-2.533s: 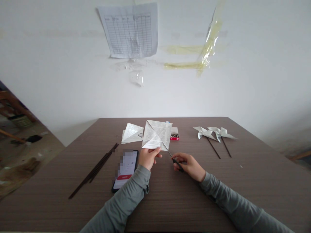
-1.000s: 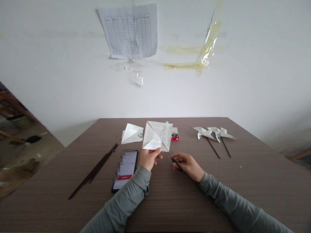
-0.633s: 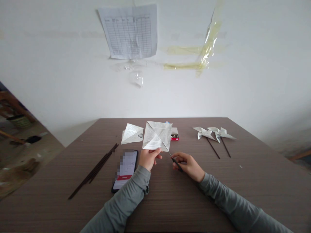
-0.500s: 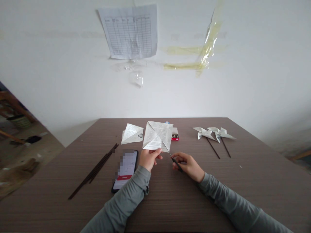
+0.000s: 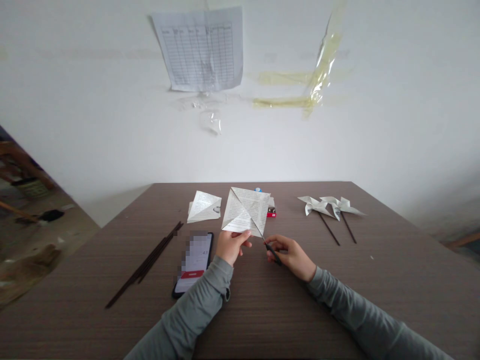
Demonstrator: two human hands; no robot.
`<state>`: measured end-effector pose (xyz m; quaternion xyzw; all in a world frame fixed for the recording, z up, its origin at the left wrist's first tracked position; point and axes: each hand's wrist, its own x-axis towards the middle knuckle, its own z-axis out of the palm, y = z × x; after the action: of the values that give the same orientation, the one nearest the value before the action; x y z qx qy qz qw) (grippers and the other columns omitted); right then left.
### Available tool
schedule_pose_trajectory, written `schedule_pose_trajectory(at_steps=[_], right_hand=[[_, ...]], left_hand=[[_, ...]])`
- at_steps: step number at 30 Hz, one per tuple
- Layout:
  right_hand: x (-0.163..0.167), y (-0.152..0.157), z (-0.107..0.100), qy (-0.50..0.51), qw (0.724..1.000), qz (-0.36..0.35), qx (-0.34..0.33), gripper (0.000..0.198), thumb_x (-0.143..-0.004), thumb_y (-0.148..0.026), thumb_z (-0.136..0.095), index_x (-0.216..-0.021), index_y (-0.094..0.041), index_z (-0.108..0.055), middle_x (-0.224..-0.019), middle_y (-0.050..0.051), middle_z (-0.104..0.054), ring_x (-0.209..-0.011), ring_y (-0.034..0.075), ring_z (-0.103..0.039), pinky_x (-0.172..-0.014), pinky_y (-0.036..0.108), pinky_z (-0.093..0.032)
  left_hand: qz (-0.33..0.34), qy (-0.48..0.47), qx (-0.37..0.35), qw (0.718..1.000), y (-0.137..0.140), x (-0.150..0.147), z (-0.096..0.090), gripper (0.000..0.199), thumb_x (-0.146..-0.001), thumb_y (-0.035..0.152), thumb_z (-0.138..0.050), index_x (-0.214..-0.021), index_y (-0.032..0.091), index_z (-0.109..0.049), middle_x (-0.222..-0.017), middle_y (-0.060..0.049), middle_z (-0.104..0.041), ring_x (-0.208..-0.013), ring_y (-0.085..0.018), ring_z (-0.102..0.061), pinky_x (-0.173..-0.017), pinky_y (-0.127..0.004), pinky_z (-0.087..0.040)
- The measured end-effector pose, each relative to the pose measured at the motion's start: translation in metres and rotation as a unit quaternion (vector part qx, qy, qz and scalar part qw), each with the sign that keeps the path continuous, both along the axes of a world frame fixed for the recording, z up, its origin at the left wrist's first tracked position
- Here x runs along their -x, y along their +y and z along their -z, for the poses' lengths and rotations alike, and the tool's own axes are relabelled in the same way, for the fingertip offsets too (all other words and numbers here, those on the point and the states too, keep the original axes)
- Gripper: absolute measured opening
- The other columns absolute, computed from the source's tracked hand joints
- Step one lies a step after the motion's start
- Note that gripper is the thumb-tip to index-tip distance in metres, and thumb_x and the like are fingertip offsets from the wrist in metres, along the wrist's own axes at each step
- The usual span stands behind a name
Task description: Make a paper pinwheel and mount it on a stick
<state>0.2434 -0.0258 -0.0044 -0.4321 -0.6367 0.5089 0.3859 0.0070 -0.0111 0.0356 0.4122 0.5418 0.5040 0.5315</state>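
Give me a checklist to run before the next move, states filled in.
1. Left hand gripping the paper square: ok, at the near edge.
2. Black-handled tool in the right hand: ok.
3. Tool tip at the paper's near right corner: ok.
4. Depth of any cut along the diagonal: cannot tell.
5. Red box fully visible: not ok, partly behind the paper.
6. Pinwheels clear of the right hand: ok.
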Motion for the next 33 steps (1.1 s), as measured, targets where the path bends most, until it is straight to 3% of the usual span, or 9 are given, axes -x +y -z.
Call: schedule_pose_trajectory(at_steps=[9,14,22,33], right_hand=[[0.003,-0.003,-0.009,-0.004,1.000,0.012,0.009,0.055,-0.080,-0.073,-0.106,-0.106,-0.029,-0.084,-0.076,0.004,-0.083,-0.074,0.029,-0.076,-0.079,0.047,-0.066],[0.004,-0.004,-0.012,-0.007,1.000,0.002,0.014,0.062,-0.079,-0.077,-0.105,-0.109,-0.028,-0.082,-0.076,0.001,-0.083,-0.074,0.027,-0.075,-0.082,0.046,-0.065],[0.004,-0.004,-0.013,-0.008,1.000,0.012,0.001,0.058,-0.080,-0.075,-0.106,-0.109,-0.029,-0.085,-0.078,0.005,-0.086,-0.075,0.031,-0.077,-0.084,0.051,-0.068],[0.003,-0.007,-0.017,-0.009,1.000,0.019,-0.001,0.058,-0.080,-0.075,-0.105,-0.110,-0.028,-0.087,-0.080,0.007,-0.088,-0.075,0.032,-0.078,-0.083,0.051,-0.069]], left_hand=[[-0.007,0.001,0.008,1.000,-0.002,-0.003,-0.008,0.012,-0.084,0.014,-0.097,-0.089,0.016,-0.086,-0.082,-0.007,-0.091,-0.055,-0.016,-0.078,-0.041,-0.020,-0.038],[-0.002,0.004,0.007,1.000,-0.001,-0.001,-0.004,0.016,-0.083,0.019,-0.100,-0.089,0.017,-0.086,-0.082,-0.007,-0.091,-0.057,-0.017,-0.079,-0.041,-0.020,-0.039],[0.005,0.012,0.007,1.000,0.001,0.002,0.001,0.017,-0.085,0.019,-0.102,-0.091,0.017,-0.086,-0.085,-0.007,-0.091,-0.060,-0.017,-0.080,-0.042,-0.020,-0.039],[-0.002,0.020,0.036,0.999,-0.006,-0.008,-0.014,0.015,-0.092,0.007,-0.091,-0.088,0.017,-0.082,-0.085,-0.008,-0.089,-0.055,-0.016,-0.075,-0.042,-0.020,-0.038]])
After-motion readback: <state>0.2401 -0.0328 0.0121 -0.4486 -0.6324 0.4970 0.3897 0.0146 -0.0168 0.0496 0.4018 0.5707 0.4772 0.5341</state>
